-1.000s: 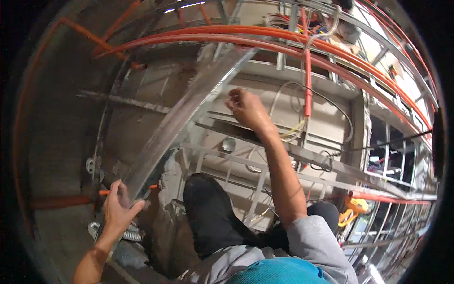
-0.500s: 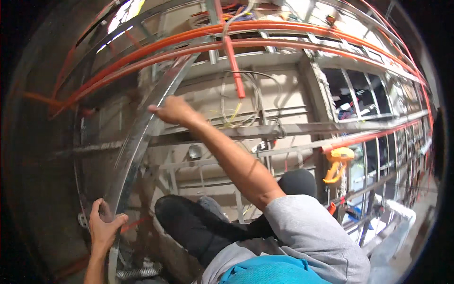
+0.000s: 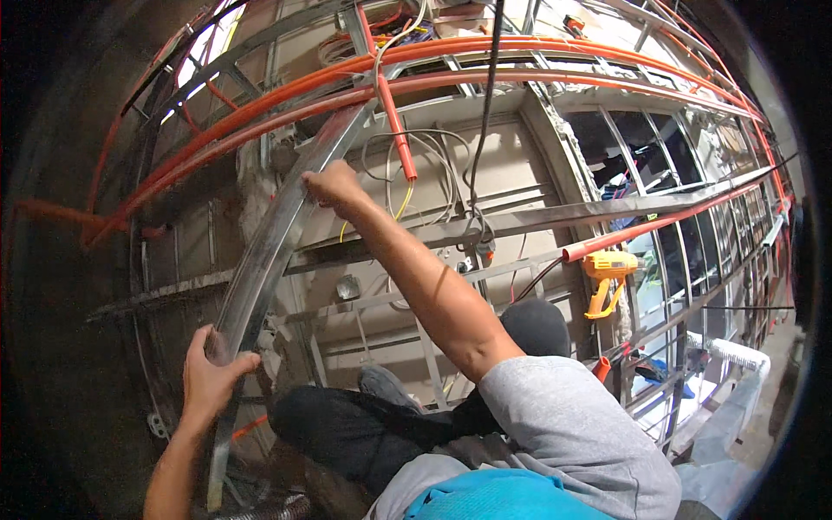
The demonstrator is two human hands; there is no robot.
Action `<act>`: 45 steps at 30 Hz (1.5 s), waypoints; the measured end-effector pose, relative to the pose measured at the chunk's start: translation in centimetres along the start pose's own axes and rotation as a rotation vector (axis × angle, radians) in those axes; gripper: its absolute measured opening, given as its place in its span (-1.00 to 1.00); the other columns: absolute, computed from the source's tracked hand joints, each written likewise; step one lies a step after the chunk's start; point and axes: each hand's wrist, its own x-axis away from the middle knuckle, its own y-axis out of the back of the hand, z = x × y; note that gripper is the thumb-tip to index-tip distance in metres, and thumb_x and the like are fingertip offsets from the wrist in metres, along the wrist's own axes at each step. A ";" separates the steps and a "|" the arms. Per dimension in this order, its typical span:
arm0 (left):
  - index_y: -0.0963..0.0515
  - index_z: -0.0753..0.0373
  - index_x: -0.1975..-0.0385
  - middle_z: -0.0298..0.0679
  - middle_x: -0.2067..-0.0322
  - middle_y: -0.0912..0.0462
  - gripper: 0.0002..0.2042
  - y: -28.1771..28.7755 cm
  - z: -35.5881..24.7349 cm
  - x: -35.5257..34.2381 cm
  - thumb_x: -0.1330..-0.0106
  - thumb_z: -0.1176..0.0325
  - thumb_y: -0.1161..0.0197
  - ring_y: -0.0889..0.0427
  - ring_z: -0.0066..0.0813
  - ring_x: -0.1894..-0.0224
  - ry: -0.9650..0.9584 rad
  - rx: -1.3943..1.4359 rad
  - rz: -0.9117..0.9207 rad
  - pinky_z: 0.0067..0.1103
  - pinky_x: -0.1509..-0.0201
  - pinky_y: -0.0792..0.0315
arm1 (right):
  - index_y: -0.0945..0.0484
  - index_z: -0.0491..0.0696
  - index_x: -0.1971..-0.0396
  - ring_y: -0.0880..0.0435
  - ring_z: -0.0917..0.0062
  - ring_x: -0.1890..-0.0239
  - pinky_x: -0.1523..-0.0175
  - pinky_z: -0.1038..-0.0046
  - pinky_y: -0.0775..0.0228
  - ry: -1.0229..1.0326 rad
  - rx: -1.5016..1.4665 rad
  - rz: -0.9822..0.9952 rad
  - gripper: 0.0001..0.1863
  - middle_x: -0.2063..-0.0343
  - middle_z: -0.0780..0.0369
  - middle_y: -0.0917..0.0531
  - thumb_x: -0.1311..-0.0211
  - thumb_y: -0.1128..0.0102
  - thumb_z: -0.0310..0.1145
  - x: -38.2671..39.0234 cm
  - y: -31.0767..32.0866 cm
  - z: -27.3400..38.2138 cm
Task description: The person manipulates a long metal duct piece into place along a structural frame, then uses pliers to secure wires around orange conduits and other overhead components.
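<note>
Head camera: nearest to me, at the lower edge, I see turquoise knitted fabric (image 3: 485,498) and a light grey short sleeve (image 3: 576,425). Of the two bare hands, the left hand (image 3: 212,374) is spread wide, thumb and fingers on either side of the long, shiny silver metal channel (image 3: 276,238), holding it. The right hand (image 3: 334,185) is narrow, its fingers curled against the channel's right edge farther up; I cannot tell whether it grips, as the fingertips are hidden. The channel lies at a slant across the left half of my view, from the lower left up to the long orange pipes (image 3: 485,50).

Beyond the arms I make out a bent leg in black trousers (image 3: 347,429) and a dark grey shoe (image 3: 387,387). A yellow heat gun (image 3: 609,276) is to the right, just below a straight red-orange pipe (image 3: 667,221). A long grey metal beam (image 3: 537,217) runs across behind the right forearm. Farther off, loops of pale cable (image 3: 449,178) hang in front of beige panels (image 3: 507,139).
</note>
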 end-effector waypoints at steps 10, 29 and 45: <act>-0.40 0.42 -0.17 0.03 0.01 -0.60 -0.15 0.3 -1.5 0.7 0.14 0.10 -0.61 -0.59 -0.19 -0.04 -0.044 0.005 -0.021 -0.41 -0.16 -0.42 | -0.56 -0.27 0.54 -0.65 0.35 0.59 0.50 0.31 -0.47 -0.207 -0.324 0.004 -0.78 0.56 0.05 -0.64 -0.02 -0.25 -0.38 -1.6 -1.2 -0.8; -0.19 0.37 -0.36 -0.02 -0.23 -0.36 0.05 21.0 15.0 15.8 0.14 0.00 -0.58 -0.45 -0.15 -0.24 -0.014 -0.240 0.030 -0.24 -0.34 -0.30 | -0.56 -0.13 0.08 -0.71 0.37 0.31 0.42 0.35 -0.60 -0.260 -0.731 0.673 -0.59 0.25 0.16 -0.66 -0.06 -0.46 -0.38 15.6 -6.5 7.4; -0.20 0.32 -0.30 -0.05 -0.17 -0.42 -0.14 7.3 9.8 6.1 0.01 0.19 -0.52 -0.48 -0.19 -0.20 -0.246 -0.253 -0.252 -0.31 -0.25 -0.39 | -0.24 -0.23 -0.18 -0.66 0.22 0.19 0.09 0.23 -0.52 0.355 -0.566 0.505 -0.22 0.12 -0.03 -0.59 -0.04 -0.40 -0.17 29.0 -15.7 14.1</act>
